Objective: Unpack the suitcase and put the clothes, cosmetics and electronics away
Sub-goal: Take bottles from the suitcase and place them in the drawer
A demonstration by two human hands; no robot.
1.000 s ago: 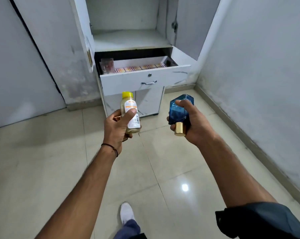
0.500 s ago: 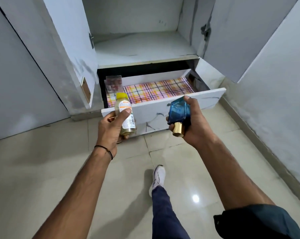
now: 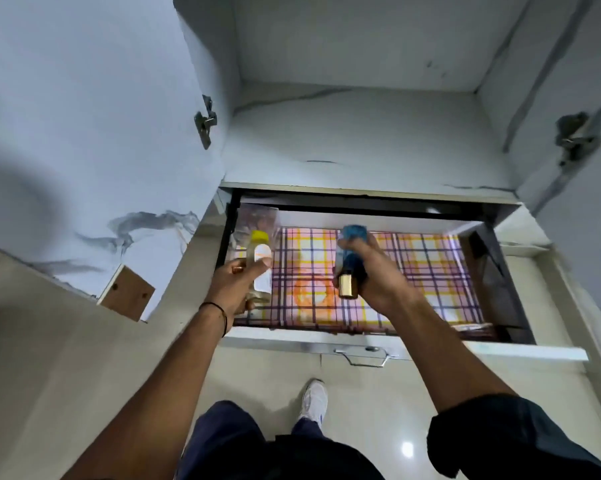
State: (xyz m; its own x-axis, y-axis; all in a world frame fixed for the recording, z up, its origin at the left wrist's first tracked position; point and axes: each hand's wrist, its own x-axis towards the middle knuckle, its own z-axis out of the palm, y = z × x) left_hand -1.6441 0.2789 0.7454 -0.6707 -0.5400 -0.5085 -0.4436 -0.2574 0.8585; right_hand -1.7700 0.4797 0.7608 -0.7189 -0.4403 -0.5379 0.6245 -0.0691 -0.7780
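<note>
My left hand (image 3: 235, 287) grips a small clear bottle (image 3: 260, 261) with a yellow cap and a white label, held upright over the left part of the open drawer (image 3: 396, 346). My right hand (image 3: 375, 275) grips a blue glass perfume bottle (image 3: 351, 252) upside down, its gold cap pointing toward me, above the middle of the drawer. The drawer floor is lined with a pink, yellow and purple checked paper (image 3: 427, 271). A clear plastic box (image 3: 257, 220) stands in the drawer's back left corner.
The white wardrobe stands open, with a bare shelf (image 3: 361, 140) above the drawer and doors (image 3: 84, 116) swung out on both sides. The drawer's metal handle (image 3: 365, 356) faces me. My legs and a white shoe (image 3: 314, 400) are on the tiled floor below.
I have stepped up close to the wardrobe. Both hands, still holding their bottles, have moved forward from in front of the drawer to above its inside.
</note>
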